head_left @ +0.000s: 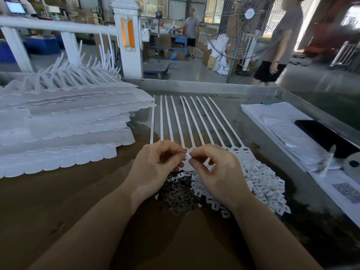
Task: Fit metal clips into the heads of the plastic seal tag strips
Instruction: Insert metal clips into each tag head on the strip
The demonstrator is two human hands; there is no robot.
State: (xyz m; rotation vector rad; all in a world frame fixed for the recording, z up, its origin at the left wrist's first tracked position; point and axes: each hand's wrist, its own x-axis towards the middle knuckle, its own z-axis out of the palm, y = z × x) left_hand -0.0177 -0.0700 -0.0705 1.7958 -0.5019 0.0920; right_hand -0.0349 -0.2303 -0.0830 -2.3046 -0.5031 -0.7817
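A row of white plastic seal tag strips (194,121) lies on the table, tails pointing away, heads toward me. My left hand (155,168) and my right hand (216,172) meet over the heads, and both pinch one small white plastic piece (187,157) between thumb and fingers. Whether a metal clip sits in it is hidden by my fingertips. Under my wrists lies a heap of dark metal clips (179,197). To its right spreads a pile of small white plastic caps (261,184). Two strip heads (240,152) with open slots show right of my hands.
Tall stacks of joined white strips (64,129) fill the table's left. Papers (282,129), a black phone (323,135) and a grey disc (352,164) lie at the right. A raised metal rim (204,85) bounds the far side. A standing fan and two people are beyond.
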